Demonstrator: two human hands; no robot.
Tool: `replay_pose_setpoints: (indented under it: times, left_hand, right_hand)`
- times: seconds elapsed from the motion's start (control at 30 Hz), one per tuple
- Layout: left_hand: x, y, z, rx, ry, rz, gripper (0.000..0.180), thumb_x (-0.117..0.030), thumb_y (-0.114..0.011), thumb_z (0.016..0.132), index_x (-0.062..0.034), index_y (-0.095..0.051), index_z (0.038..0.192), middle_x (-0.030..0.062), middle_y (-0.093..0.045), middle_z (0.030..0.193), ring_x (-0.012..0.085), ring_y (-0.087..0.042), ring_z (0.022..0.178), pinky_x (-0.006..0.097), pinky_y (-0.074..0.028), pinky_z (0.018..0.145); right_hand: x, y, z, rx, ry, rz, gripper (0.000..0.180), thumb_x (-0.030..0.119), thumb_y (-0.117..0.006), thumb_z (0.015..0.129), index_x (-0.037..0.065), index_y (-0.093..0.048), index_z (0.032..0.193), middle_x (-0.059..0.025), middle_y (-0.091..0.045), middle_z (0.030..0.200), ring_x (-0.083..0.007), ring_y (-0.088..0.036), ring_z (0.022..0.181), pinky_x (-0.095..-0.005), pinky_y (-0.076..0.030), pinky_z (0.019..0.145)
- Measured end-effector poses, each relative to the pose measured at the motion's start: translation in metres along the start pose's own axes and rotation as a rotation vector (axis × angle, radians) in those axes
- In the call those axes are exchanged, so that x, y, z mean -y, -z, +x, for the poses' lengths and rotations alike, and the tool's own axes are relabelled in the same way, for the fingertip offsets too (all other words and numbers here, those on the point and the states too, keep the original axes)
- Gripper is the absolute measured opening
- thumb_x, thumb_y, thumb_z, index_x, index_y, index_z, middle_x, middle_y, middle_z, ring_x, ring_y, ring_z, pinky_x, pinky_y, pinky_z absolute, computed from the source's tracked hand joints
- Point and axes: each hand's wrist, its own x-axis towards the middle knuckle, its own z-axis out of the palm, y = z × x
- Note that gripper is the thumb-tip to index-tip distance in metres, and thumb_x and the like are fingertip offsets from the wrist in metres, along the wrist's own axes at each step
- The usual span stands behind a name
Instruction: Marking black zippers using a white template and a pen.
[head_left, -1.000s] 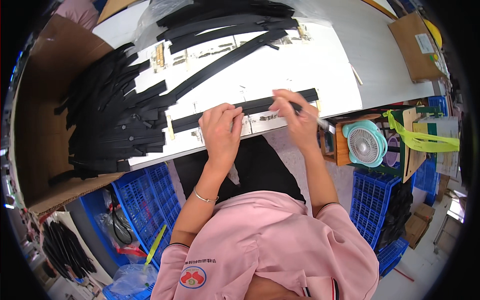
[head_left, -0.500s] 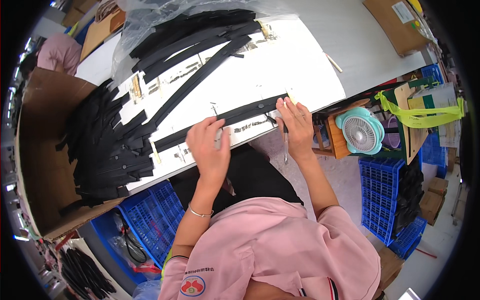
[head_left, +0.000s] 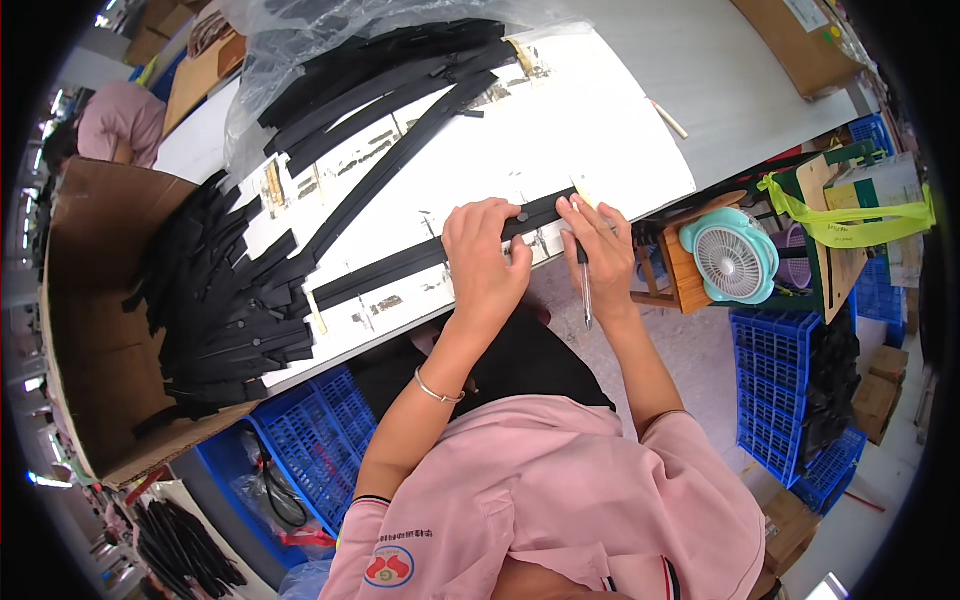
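Beside a heap of black strips [head_left: 225, 325], one black strip [head_left: 385, 276] lies along the white-topped counter [head_left: 570, 120], the left hand [head_left: 487, 258] over it, thumb and fingers spread; the right hand [head_left: 604, 258], gripping a pen [head_left: 587, 300], touches its right end.

The white board [head_left: 602, 115] glares under bright light, and straight edges bend toward the dark margins.
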Motion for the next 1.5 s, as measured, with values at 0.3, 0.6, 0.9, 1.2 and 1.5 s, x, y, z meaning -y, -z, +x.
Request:
replay_pose_setpoints:
  times: [0.3, 0.6, 0.9, 1.2, 1.5]
  left_hand:
    - [-0.001, -0.005, 0.002, -0.089, 0.006, 0.005, 0.018, -0.007, -0.074, 0.081, -0.0048, -0.072, 0.099, 0.0076, -0.067, 0.112, 0.0298, -0.056, 0.113, 0.044, -0.038, 0.104]
    - [-0.002, -0.007, 0.002, -0.114, 0.023, 0.013, 0.016, -0.008, -0.075, 0.081, -0.0039, -0.073, 0.096, 0.0072, -0.067, 0.110, 0.0290, -0.057, 0.112, 0.043, -0.038, 0.103]
    - [-0.004, -0.008, 0.003, -0.120, 0.053, -0.001, 0.015, -0.007, -0.075, 0.080, -0.0033, -0.076, 0.095, 0.0081, -0.067, 0.111, 0.0289, -0.057, 0.112, 0.043, -0.038, 0.103]
    - [-0.002, -0.007, 0.002, -0.116, 0.074, 0.011, 0.016, -0.009, -0.077, 0.080, -0.0050, -0.076, 0.095, 0.0060, -0.069, 0.112, 0.0277, -0.058, 0.114, 0.041, -0.039, 0.104]
    - [-0.003, -0.008, 0.001, -0.100, 0.068, 0.028, 0.016, -0.010, -0.077, 0.080, -0.0060, -0.074, 0.096, 0.0051, -0.069, 0.113, 0.0274, -0.058, 0.115, 0.041, -0.038, 0.104]
  right_hand:
    - [0.004, 0.002, 0.006, 0.010, -0.026, 0.002, 0.037, 0.001, -0.077, 0.085, 0.004, -0.070, 0.121, -0.0095, -0.077, 0.111, -0.0235, -0.072, 0.111, -0.0441, -0.047, 0.101]
    - [0.002, -0.005, 0.062, 0.122, -0.421, 0.691, 0.011, 0.012, -0.071, 0.094, 0.002, -0.074, 0.097, -0.0052, -0.073, 0.085, -0.0136, -0.063, 0.067, -0.0282, -0.048, 0.066]
    - [-0.009, -0.032, 0.051, 0.193, -0.361, 0.615, 0.021, 0.016, -0.069, 0.096, -0.001, -0.070, 0.083, -0.0046, -0.068, 0.072, -0.0125, -0.054, 0.048, -0.0297, -0.040, 0.048]
    - [-0.005, -0.030, 0.052, 0.129, -0.349, 0.665, 0.022, 0.014, -0.070, 0.095, -0.003, -0.070, 0.080, -0.0059, -0.069, 0.069, -0.0123, -0.056, 0.050, -0.0283, -0.042, 0.048]
    - [-0.016, -0.024, 0.046, 0.268, -0.313, 0.731, 0.018, 0.012, -0.071, 0.092, -0.002, -0.071, 0.080, -0.0083, -0.063, 0.060, -0.0099, -0.053, 0.049, -0.0286, -0.039, 0.047]
